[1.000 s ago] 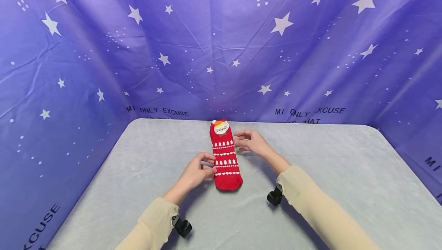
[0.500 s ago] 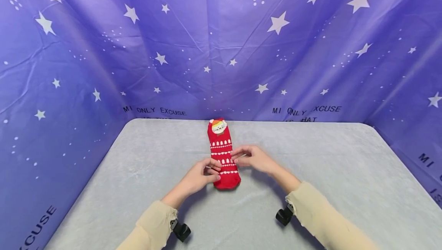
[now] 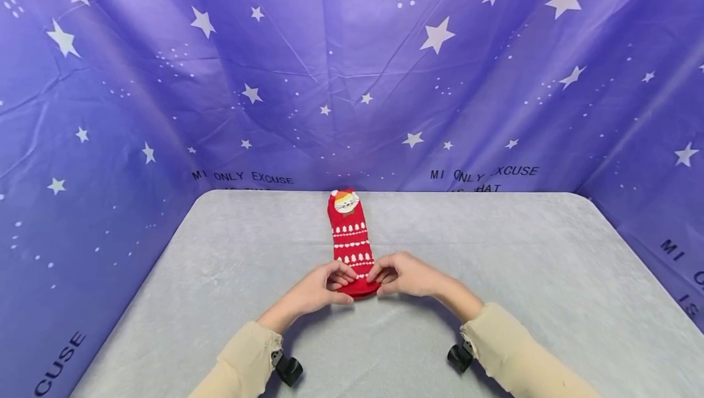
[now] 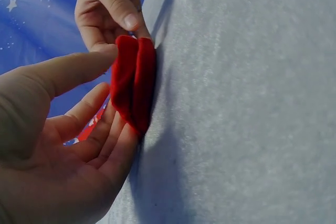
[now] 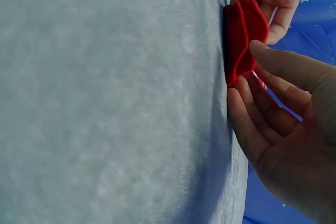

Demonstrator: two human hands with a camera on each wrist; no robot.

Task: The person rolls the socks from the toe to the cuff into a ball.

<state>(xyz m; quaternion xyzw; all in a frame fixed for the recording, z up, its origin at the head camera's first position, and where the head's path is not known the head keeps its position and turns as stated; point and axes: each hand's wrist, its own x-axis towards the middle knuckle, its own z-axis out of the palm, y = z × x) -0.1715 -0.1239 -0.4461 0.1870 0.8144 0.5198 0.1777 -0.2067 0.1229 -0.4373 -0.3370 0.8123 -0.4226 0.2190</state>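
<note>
A red knitted sock (image 3: 350,239) lies lengthwise on the table, with a cat face at its far end and white trees and hearts in bands. Its toe end, plain red, shows two thick layers (image 4: 134,85) in the left wrist view. My left hand (image 3: 316,288) is at the toe's left side, fingertips over the sock and thumb by the near edge. From the right, my right hand (image 3: 409,276) meets the same end, its fingertips on the sock's edge. In the right wrist view the right thumb overlaps the red toe (image 5: 244,35), fingers loosely bent beside it.
The grey cloth-covered table (image 3: 247,233) has rounded far corners. Behind it and along both sides hangs a purple curtain (image 3: 308,80) with white stars and lettering. Black wrist cameras (image 3: 288,368) hang under both beige sleeves.
My right hand has come down along the sock's right side from its upper part to the toe. My left hand has slid slightly nearer along the left side. The sock stays on the table.
</note>
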